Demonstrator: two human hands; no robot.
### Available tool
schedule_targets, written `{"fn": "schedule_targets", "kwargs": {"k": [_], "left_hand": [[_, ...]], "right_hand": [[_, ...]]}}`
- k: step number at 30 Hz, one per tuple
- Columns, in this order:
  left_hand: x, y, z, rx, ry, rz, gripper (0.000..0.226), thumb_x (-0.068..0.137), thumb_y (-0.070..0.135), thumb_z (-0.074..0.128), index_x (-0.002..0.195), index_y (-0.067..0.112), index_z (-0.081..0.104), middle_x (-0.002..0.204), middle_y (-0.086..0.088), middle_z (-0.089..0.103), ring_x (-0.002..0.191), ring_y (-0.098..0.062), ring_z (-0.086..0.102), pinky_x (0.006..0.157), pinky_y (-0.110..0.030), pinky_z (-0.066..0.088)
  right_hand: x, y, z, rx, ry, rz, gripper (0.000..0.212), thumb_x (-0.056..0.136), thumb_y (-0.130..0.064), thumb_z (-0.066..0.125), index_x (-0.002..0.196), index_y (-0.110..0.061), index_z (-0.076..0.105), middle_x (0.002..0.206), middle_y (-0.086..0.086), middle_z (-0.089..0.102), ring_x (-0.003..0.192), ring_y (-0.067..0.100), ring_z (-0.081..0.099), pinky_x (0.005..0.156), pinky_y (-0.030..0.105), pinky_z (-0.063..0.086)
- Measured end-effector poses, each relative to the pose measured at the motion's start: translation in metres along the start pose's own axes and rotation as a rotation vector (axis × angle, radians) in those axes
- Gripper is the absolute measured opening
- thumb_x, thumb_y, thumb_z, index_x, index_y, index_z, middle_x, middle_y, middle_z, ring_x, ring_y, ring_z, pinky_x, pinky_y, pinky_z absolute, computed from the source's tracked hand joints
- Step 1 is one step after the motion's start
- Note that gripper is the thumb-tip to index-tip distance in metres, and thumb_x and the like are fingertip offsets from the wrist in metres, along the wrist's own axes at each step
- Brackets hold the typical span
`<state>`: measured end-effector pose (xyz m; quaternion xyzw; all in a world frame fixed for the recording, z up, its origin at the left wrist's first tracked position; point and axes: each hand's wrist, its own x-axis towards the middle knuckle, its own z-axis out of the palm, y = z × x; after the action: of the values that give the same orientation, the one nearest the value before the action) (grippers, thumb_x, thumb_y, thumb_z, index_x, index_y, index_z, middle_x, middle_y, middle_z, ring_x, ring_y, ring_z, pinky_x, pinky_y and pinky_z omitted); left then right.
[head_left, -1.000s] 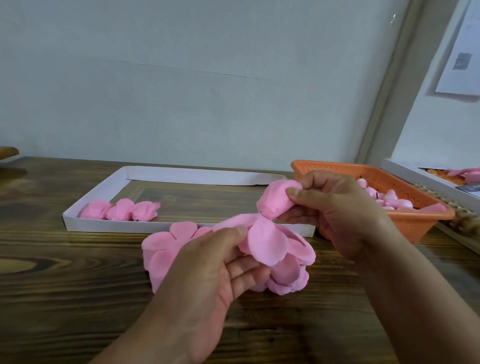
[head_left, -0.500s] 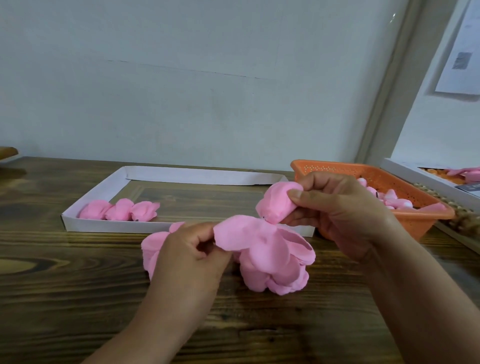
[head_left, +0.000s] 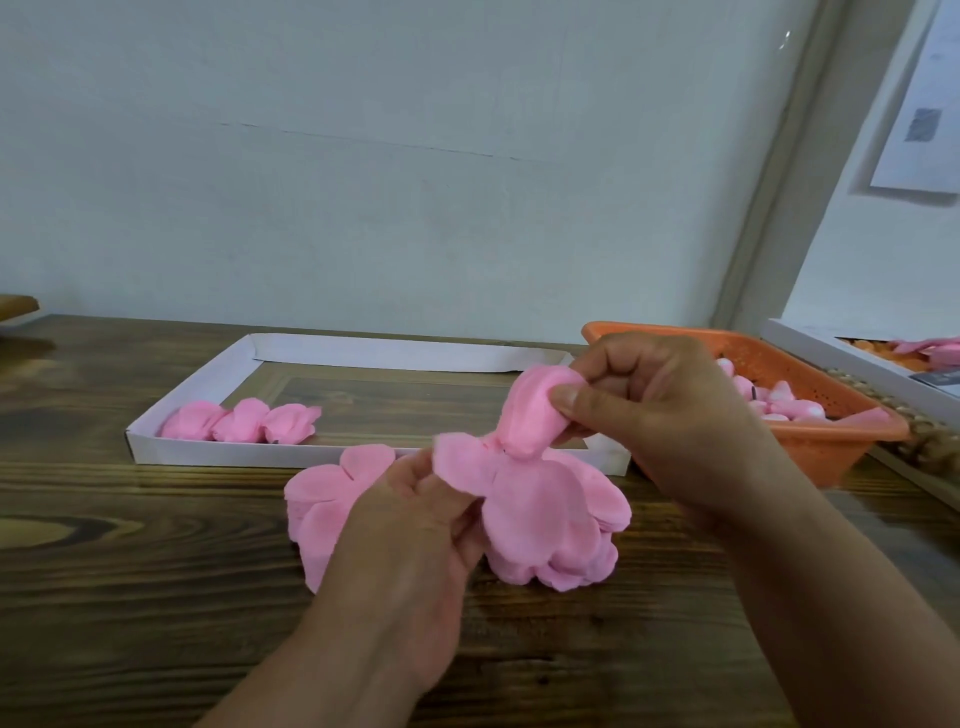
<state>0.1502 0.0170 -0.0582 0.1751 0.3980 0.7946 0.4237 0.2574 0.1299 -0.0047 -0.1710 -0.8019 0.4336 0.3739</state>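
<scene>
Looking down through the head camera, the only view supplied, the record shows a person working on a pink flower above a wooden table (head_left: 130, 597).

Right hand (head_left: 660, 415): raised, with fingers curled and thumb pressed against a rolled pink bud (head_left: 532, 415), which it grips firmly.

Bud position: held clear of the table, in front of the near right corner of the white tray (head_left: 171, 452).

Petal cluster (head_left: 550, 519): hangs directly beneath the bud and is joined to its lower end. It is layered and drooping, and its lowest petals reach down near the table. Whether they touch the wood cannot be told.

Left hand (head_left: 410, 519): thumb and fingers pinch one outer petal (head_left: 462, 462) at the cluster's upper left edge, just beside the base of the bud.

Surroundings: a petal stack (head_left: 322, 499) lies flat on the table just behind the left hand, partly hidden by it. The white tray sits beyond, with three finished flowers (head_left: 244, 421) side by side and touching in its near left corner. An orange basket (head_left: 831, 447) stands to the right of the tray, behind the right hand, and holds small pink pieces (head_left: 779, 405). A second tray (head_left: 831, 353) shows at the far right edge, its contents partly cut off. A paper sheet (head_left: 924, 104) is on the wall at upper right.
</scene>
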Motion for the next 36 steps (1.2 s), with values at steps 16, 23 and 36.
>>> {"fn": "schedule_targets", "kwargs": {"k": [16, 23, 36], "left_hand": [[-0.002, -0.006, 0.010, 0.011, -0.178, -0.190, 0.028, 0.083, 0.001, 0.054, 0.060, -0.015, 0.057, 0.073, -0.018, 0.063, 0.077, -0.031, 0.062, 0.062, -0.025, 0.052], [0.000, -0.006, -0.003, -0.155, -0.147, -0.262, 0.032, 0.080, -0.019, 0.032, 0.089, -0.014, 0.063, 0.089, -0.026, 0.071, 0.073, -0.027, 0.073, 0.062, -0.032, 0.060], [-0.001, -0.009, -0.015, 0.337, -0.212, 0.002, 0.015, 0.070, -0.010, 0.063, 0.083, -0.010, 0.069, 0.077, -0.027, 0.065, 0.073, -0.033, 0.061, 0.080, -0.049, 0.051]], "right_hand": [[-0.010, -0.006, 0.010, -0.350, -0.016, -0.052, 0.008, 0.082, -0.008, 0.066, 0.074, -0.007, 0.066, 0.068, 0.013, 0.067, 0.066, 0.032, 0.062, 0.063, 0.046, 0.051], [-0.016, -0.006, 0.018, -0.499, -0.023, -0.093, 0.018, 0.083, -0.013, 0.066, 0.068, -0.019, 0.058, 0.061, -0.002, 0.058, 0.060, 0.017, 0.054, 0.063, 0.041, 0.046], [-0.036, 0.004, 0.032, -0.516, 0.039, -0.091, 0.015, 0.085, -0.014, 0.064, 0.070, -0.016, 0.061, 0.056, 0.000, 0.063, 0.060, 0.018, 0.059, 0.062, 0.041, 0.048]]}}
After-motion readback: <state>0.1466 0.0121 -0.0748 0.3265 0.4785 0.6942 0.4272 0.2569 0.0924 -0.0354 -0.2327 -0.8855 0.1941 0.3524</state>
